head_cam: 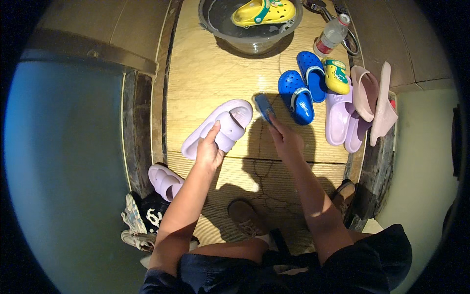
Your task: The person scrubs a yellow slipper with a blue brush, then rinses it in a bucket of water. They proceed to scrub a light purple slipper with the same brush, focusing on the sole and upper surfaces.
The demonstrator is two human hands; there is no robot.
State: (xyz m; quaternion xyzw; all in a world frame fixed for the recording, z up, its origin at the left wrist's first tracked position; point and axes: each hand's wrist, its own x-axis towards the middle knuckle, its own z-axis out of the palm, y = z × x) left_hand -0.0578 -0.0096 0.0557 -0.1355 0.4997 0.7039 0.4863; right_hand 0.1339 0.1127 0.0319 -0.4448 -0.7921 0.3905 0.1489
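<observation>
My left hand (210, 149) grips a lavender slide sandal (196, 141) by its strap, thumb on top, with the toe end pointing up and to the right. Just right of the sandal, my right hand (286, 141) holds a blue brush (265, 107) by one end; its bristles cannot be made out clearly. The brush and the sandal are apart. A pair of blue clogs (296, 96) lies beyond the brush on the right. Above the hands, a yellow clog with a green strap (263, 13) rests in a clear basin (253, 42).
Along the right edge are a small yellow clog (336, 75), lavender slippers (338, 121), pink slippers (383, 110) and a plastic bottle (331, 36). At lower left, another lavender slide (165, 180) lies beside sneakers (134, 217). Raised stone edges border the ribbed floor.
</observation>
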